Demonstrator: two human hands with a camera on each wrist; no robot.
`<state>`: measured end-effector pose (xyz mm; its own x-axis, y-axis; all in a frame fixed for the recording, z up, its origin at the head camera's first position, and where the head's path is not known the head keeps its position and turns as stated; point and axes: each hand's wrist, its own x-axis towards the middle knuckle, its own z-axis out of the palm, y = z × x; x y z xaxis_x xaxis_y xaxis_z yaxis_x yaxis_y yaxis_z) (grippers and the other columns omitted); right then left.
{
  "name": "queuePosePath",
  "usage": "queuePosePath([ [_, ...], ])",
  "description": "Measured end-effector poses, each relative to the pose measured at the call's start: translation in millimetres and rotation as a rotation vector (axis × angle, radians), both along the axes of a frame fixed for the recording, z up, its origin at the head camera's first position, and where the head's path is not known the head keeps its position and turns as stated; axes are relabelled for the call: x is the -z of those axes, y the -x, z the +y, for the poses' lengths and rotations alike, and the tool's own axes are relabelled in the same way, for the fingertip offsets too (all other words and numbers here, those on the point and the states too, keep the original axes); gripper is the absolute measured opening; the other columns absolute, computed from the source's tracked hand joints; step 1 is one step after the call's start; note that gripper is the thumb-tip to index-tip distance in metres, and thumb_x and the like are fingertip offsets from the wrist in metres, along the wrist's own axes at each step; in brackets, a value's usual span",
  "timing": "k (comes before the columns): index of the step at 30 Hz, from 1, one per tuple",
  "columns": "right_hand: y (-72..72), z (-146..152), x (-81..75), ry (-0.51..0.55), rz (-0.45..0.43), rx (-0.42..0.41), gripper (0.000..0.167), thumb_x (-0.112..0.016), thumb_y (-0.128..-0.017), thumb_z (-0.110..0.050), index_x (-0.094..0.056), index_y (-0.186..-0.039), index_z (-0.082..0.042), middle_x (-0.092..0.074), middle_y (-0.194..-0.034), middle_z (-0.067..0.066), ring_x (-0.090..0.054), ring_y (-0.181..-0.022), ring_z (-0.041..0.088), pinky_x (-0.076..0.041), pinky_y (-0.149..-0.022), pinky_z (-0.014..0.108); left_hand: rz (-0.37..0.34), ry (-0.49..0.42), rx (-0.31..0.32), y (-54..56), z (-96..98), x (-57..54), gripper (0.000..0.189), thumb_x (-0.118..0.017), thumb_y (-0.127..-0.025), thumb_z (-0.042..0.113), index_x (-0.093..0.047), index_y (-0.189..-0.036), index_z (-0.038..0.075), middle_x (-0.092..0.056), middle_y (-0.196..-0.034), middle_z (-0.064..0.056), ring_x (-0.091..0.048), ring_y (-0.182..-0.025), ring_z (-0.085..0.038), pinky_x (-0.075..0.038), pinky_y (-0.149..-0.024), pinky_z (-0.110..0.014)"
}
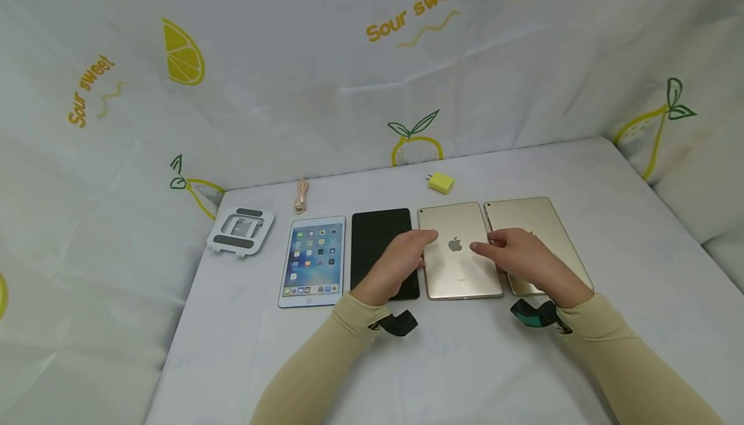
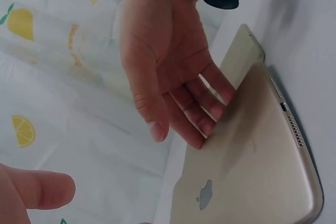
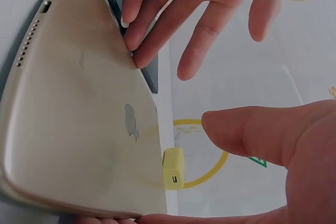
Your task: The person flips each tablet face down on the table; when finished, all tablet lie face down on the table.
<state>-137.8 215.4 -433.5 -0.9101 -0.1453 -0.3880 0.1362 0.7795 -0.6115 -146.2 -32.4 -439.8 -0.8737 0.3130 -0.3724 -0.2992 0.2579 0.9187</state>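
A gold tablet [image 1: 462, 273] lies back side up on the white table, its apple logo showing. At its left edge is my left hand [image 1: 400, 258], with the thumb held above the back. My right hand [image 1: 526, 258] meets the opposite edge, partly over a second gold tablet [image 1: 537, 212]. The left wrist view shows the right hand's fingertips [image 2: 198, 142] against the edge, fairly straight, and the thumb clear of the surface. In the right wrist view, the left hand [image 3: 210, 3] touches the other edge with extended fingers; the right hand's own fingertips are mostly hidden beneath the tablet's side.
Left of the hands lie a black tablet [image 1: 372, 238] and a white tablet [image 1: 314, 257] with its screen lit. A white folding stand [image 1: 219, 244] is at the far left. Behind are a coiled pink cable [image 1: 301, 196] and a yellow charger plug [image 1: 440, 183], before a lemon-print curtain [image 1: 290, 108].
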Motion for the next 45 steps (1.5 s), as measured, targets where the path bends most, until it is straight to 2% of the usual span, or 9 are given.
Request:
queuePosePath([
  [6, -3.8, -6, -3.3, -0.012, 0.019, -0.026, 0.088, -0.058, -0.107, -0.057, -0.046, -0.152, 0.018, -0.055, -0.149, 0.040, -0.060, -0.132, 0.052, -0.056, -0.106, 0.062, 0.020, 0.012, -0.004, -1.8, -1.9, -0.1, 0.061, -0.053, -0.110, 0.050, -0.059, -0.153, 0.007, -0.054, -0.163, -0.008, -0.051, -0.151, -0.028, -0.049, -0.121, -0.051],
  [13, -8.4, -12, -9.0, -0.046, 0.064, -0.073, 0.088, -0.060, -0.105, -0.058, -0.048, -0.151, 0.016, -0.066, -0.133, 0.033, -0.066, -0.112, 0.041, -0.059, -0.090, 0.052, 0.042, 0.064, 0.008, -2.9, -1.8, 0.7, 0.057, -0.052, -0.110, 0.051, -0.063, -0.150, 0.012, -0.058, -0.160, -0.006, -0.050, -0.152, -0.027, -0.044, -0.125, -0.053],
  [15, -8.2, -17, -10.7, -0.052, 0.081, -0.074, 0.087, -0.059, -0.106, -0.058, -0.048, -0.153, 0.015, -0.065, -0.137, 0.034, -0.066, -0.117, 0.045, -0.059, -0.092, 0.055, 0.052, 0.079, 0.013, -3.2, -4.5, -1.1, 0.058, -0.052, -0.109, 0.051, -0.062, -0.151, 0.012, -0.059, -0.159, -0.005, -0.051, -0.151, -0.027, -0.044, -0.126, -0.052],
  [19, -6.2, -35, -18.1, -0.024, 0.101, -0.072, 0.086, -0.059, -0.106, -0.058, -0.046, -0.157, 0.009, -0.055, -0.153, 0.037, -0.061, -0.135, 0.052, -0.057, -0.103, 0.063, 0.114, 0.135, -0.002, -6.4, -23.6, -6.5, 0.060, -0.052, -0.110, 0.052, -0.059, -0.155, 0.013, -0.057, -0.161, -0.005, -0.050, -0.152, -0.028, -0.042, -0.126, -0.056],
  [25, 4.4, -78, -26.6, 0.057, 0.073, -0.107, 0.086, -0.059, -0.106, -0.059, -0.040, -0.164, 0.002, -0.052, -0.160, 0.031, -0.059, -0.142, 0.048, -0.053, -0.111, 0.063, 0.198, 0.241, -0.073, -8.3, -66.7, -8.5, 0.063, -0.054, -0.110, 0.050, -0.053, -0.159, 0.011, -0.046, -0.169, -0.011, -0.042, -0.158, -0.034, -0.037, -0.128, -0.062],
  [30, 15.3, -119, -22.2, 0.045, 0.037, -0.143, 0.091, -0.058, -0.105, -0.058, -0.032, -0.167, 0.003, -0.045, -0.165, 0.031, -0.048, -0.152, 0.048, -0.046, -0.120, 0.064, 0.163, 0.299, -0.103, -6.9, -88.9, -5.2, 0.067, -0.054, -0.109, 0.053, -0.051, -0.160, 0.009, -0.045, -0.170, -0.013, -0.041, -0.159, -0.037, -0.036, -0.128, -0.066],
  [34, 19.6, -143, -13.6, 0.007, 0.061, -0.162, 0.094, -0.060, -0.105, -0.054, -0.028, -0.165, 0.010, -0.040, -0.167, 0.034, -0.045, -0.153, 0.049, -0.045, -0.121, 0.063, 0.131, 0.311, -0.094, -6.2, -96.2, -5.0, 0.069, -0.054, -0.108, 0.055, -0.051, -0.160, 0.010, -0.045, -0.170, -0.013, -0.041, -0.159, -0.038, -0.036, -0.128, -0.065],
  [41, 17.1, -158, -5.4, -0.034, 0.118, -0.150, 0.093, -0.064, -0.103, -0.051, -0.034, -0.162, 0.014, -0.045, -0.161, 0.039, -0.049, -0.148, 0.054, -0.049, -0.117, 0.064, 0.095, 0.290, -0.102, -5.5, -102.6, -3.6, 0.068, -0.054, -0.108, 0.057, -0.051, -0.160, 0.013, -0.046, -0.170, -0.011, -0.041, -0.159, -0.036, -0.035, -0.129, -0.064],
  [45, 17.6, -159, -4.4, -0.032, 0.127, -0.145, 0.091, -0.064, -0.103, -0.050, -0.035, -0.162, 0.013, -0.047, -0.160, 0.038, -0.051, -0.147, 0.053, -0.049, -0.117, 0.063, 0.091, 0.254, -0.131, -3.7, -104.3, -1.6, 0.067, -0.056, -0.107, 0.057, -0.053, -0.158, 0.014, -0.048, -0.169, -0.009, -0.042, -0.159, -0.035, -0.035, -0.129, -0.062],
])
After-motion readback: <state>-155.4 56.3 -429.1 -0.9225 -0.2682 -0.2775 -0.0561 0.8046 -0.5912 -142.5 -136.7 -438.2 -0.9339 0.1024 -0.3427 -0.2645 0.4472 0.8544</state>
